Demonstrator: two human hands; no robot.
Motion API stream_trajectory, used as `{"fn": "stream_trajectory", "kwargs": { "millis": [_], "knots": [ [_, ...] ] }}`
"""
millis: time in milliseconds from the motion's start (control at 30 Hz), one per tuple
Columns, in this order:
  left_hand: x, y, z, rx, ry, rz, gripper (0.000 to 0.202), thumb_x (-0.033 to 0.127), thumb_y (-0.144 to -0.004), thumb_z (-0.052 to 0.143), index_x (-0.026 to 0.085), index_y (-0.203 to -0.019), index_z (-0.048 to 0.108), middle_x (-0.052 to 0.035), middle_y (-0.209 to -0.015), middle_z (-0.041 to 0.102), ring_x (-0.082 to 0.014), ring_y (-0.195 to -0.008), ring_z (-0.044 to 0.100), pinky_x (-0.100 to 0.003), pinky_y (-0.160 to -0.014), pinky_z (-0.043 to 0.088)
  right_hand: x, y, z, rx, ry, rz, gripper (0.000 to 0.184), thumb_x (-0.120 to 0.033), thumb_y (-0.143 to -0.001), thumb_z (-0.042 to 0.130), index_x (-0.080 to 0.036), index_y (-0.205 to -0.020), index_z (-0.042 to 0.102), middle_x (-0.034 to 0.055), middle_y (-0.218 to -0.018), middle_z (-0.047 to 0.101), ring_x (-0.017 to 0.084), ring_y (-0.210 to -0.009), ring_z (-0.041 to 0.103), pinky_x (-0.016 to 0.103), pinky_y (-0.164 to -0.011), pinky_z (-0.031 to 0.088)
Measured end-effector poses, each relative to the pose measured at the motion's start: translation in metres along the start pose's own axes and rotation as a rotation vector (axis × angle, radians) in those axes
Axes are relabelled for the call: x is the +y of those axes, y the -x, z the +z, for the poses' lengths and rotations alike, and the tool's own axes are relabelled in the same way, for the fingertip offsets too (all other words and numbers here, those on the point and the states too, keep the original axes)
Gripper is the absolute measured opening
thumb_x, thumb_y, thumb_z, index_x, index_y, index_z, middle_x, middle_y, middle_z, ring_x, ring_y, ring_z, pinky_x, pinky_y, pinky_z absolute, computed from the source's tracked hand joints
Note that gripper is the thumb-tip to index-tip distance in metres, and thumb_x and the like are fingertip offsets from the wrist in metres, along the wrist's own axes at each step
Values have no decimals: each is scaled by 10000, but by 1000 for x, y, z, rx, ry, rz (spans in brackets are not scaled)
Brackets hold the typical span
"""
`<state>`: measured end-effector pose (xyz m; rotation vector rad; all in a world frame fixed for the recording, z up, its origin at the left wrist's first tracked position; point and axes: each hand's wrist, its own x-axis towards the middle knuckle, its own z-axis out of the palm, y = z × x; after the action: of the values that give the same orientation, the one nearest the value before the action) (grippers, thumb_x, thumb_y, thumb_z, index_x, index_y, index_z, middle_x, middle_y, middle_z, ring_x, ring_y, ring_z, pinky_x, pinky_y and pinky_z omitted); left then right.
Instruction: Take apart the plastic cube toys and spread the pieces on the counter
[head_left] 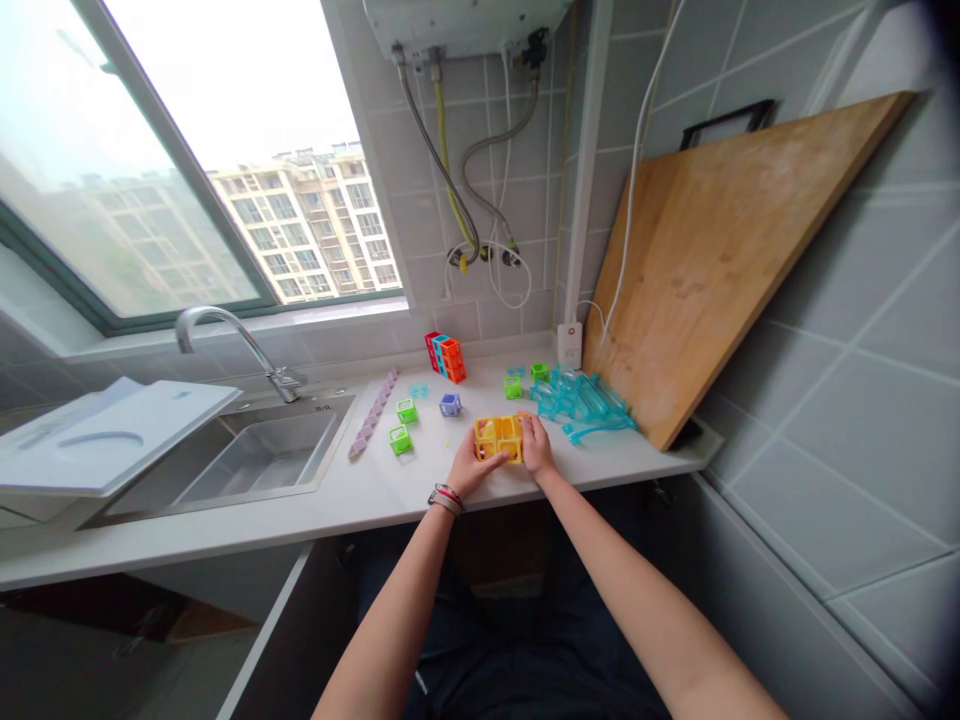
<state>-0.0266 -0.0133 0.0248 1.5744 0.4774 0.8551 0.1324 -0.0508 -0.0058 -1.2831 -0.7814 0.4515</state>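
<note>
Both my hands grip a yellow block of joined open-frame cubes point(499, 438) just above the front part of the white countertop point(420, 485). My left hand point(471, 468) closes on its left side, the thumb across the near face. On the right end, my right hand point(536, 447) has its fingers wrapped round the edge. Past the block lies a purple-blue cube point(450, 404). Two green cubes point(400, 439) sit to the left and two more green cubes point(513, 387) stand behind. A red, blue and orange cube stack point(446, 357) stands by the wall.
Clear teal plastic pieces point(577, 400) are heaped at the right, before a leaning wooden board point(735, 240). A lilac zigzag strip point(373, 415) lies beside the steel sink point(259, 450) with its faucet point(240, 350). A white panel point(112, 430) covers part of the sink.
</note>
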Motion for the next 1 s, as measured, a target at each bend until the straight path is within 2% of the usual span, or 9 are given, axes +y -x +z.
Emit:
{"fn": "stream_trajectory", "kwargs": {
  "millis": [300,467,533,633,833,1000],
  "knots": [
    [-9,-3,-7,9,52,22,660,322,-763,832,171,-1311,496,-164,-1322,625,-298,-1157,660,-455,-998,544,0,-1,0,0,-14,-4,518,-588,-912,469,-174,-1115,707,126,-1140,743,283,-1046,664,413,-952,496],
    [-18,-5,-10,24,134,43,808,288,-739,853,187,-1405,406,-176,-1372,604,-299,-1200,642,-463,-1033,518,2,-3,2,5,-29,16,556,-627,-902,448,-176,-1103,705,110,-1090,753,272,-1027,674,391,-922,521],
    [-22,-6,-12,38,158,49,872,287,-742,850,207,-1454,354,-170,-1396,595,-295,-1222,632,-459,-1046,508,3,-3,2,1,-38,32,560,-641,-897,443,-187,-1101,701,97,-1076,753,265,-1010,677,373,-885,539],
    [-25,-7,-15,53,173,53,864,283,-759,833,216,-1471,347,-158,-1407,594,-285,-1239,621,-440,-1057,497,3,-2,3,-9,-58,63,548,-640,-889,453,-195,-1096,695,83,-1038,752,250,-923,690,346,-786,565],
    [-27,-7,-18,87,145,55,811,261,-767,802,205,-1460,386,-142,-1354,628,-265,-1183,648,-415,-1023,513,1,0,3,-55,-111,145,502,-605,-888,467,-205,-1113,670,30,-842,716,173,-551,622,300,-507,540],
    [-27,-8,-18,138,71,60,726,192,-770,741,187,-1428,435,-135,-1278,664,-260,-1167,651,-437,-1047,490,-2,1,4,-71,-160,183,465,-593,-867,491,-205,-1058,662,0,-749,669,155,-492,594,290,-460,533]
  ]
}}
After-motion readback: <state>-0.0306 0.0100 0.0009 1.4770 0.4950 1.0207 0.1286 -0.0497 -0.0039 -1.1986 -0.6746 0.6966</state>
